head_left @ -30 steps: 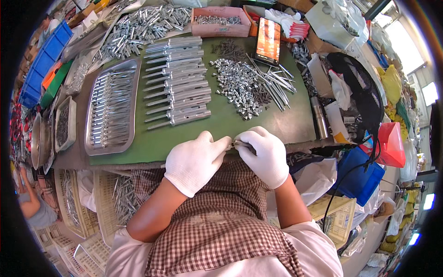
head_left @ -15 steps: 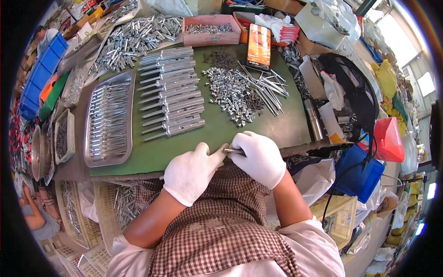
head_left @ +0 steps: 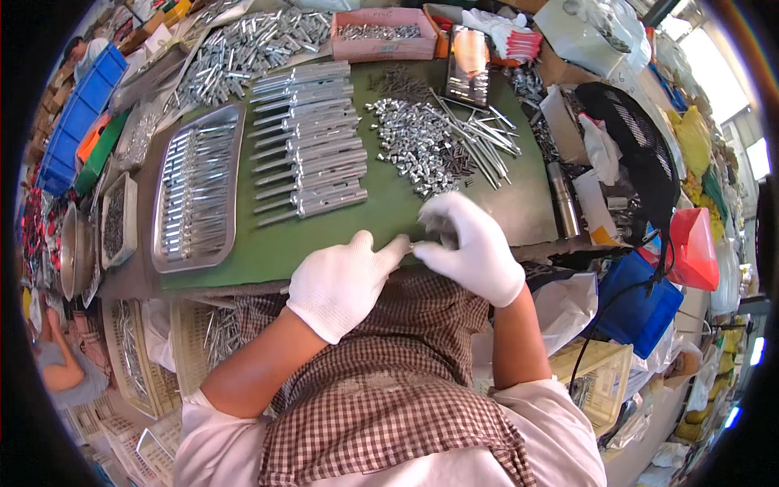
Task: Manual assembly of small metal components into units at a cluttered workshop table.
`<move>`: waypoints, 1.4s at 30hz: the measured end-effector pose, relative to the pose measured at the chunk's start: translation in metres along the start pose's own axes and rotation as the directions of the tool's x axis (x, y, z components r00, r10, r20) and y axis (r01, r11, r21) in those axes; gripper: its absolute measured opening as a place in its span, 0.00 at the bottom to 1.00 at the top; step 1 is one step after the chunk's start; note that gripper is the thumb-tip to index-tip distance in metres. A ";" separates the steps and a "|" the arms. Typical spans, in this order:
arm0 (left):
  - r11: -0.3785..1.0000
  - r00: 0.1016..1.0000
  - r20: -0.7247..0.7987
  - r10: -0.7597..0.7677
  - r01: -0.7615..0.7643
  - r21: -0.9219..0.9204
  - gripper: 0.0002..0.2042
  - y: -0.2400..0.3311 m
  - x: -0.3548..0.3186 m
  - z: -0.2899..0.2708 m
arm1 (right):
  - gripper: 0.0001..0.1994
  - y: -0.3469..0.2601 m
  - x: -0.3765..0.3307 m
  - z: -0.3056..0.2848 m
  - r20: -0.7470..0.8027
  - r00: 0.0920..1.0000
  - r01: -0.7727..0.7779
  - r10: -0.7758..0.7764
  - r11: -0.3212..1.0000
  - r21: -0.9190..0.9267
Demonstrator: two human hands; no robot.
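My left hand, in a white knit glove, is closed at the table's near edge. It grips a slim metal rod; only a small shiny end shows past the fingertips, the rest being hidden by the glove. My right hand, gloved too, has its thumb close to that end, while its other fingers are raised apart and smeared by motion. Beyond it lies a heap of small silver metal fittings. A row of metal tubes with thin rods is laid out on the green mat.
A steel tray of slender metal parts stands at the left. Long loose rods and a phone lie to the right of the fittings. At the back is a pink box of small parts. A metal cylinder borders the mat.
My right hand has opened its fingers and shifted slightly right and up from the rod. My left hand keeps its closed grip. The view has tilted a little.
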State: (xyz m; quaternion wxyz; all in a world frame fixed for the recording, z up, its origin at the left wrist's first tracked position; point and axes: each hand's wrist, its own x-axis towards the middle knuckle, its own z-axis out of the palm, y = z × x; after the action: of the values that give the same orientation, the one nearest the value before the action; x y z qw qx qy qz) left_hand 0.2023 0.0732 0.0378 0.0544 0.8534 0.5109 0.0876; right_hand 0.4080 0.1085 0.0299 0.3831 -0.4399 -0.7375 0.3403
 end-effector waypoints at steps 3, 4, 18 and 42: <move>1.000 1.000 -0.008 0.000 0.000 -0.008 0.13 0.001 0.000 0.001 | 0.11 0.004 0.004 0.011 -0.007 0.977 -0.136 0.214 0.647 0.750; 1.000 1.000 -0.004 0.001 -0.001 -0.003 0.14 0.001 0.000 0.002 | 0.19 0.007 0.004 0.019 -0.009 0.967 -0.084 0.254 0.354 0.931; 0.999 0.999 -0.004 0.048 -0.048 0.014 0.13 -0.003 0.003 0.000 | 0.18 0.007 0.006 0.057 -0.182 0.966 0.077 0.183 0.468 0.881; 0.914 0.819 -0.423 -0.388 0.402 -0.061 0.13 -0.067 -0.120 -0.005 | 0.28 0.021 0.010 0.042 -0.161 0.945 0.061 0.283 0.331 0.942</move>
State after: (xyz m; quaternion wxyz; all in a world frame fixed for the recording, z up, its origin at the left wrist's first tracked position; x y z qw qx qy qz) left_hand 0.0880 -0.0015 0.0193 -0.0546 0.6897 0.6771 0.2506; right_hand 0.3765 0.1186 -0.0047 0.6468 -0.2348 -0.3080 0.6570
